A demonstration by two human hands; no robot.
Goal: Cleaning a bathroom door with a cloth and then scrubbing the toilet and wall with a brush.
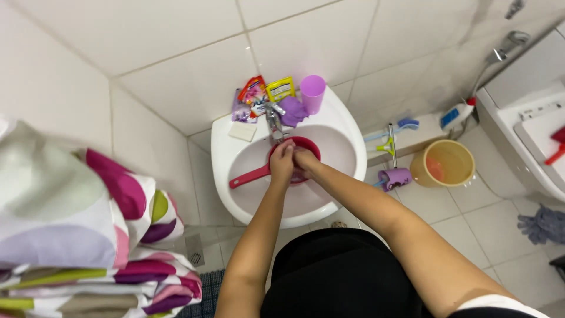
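My left hand [282,162] and my right hand [305,160] are pressed together over a red dipper [259,173] with a long handle that lies in the white washbasin [229,153]. Both hands sit just below the metal tap [274,122]. The fingers are curled against each other and I cannot see anything between them. The dipper's bowl is mostly hidden by my hands.
On the basin's back rim stand a purple cup [312,92], a purple cloth [292,110], coloured sachets [263,94] and a white soap bar [242,131]. A patterned curtain [76,224] hangs at the left. A tan bucket [442,163], brushes and a spray bottle [457,115] stand on the tiled floor at the right.
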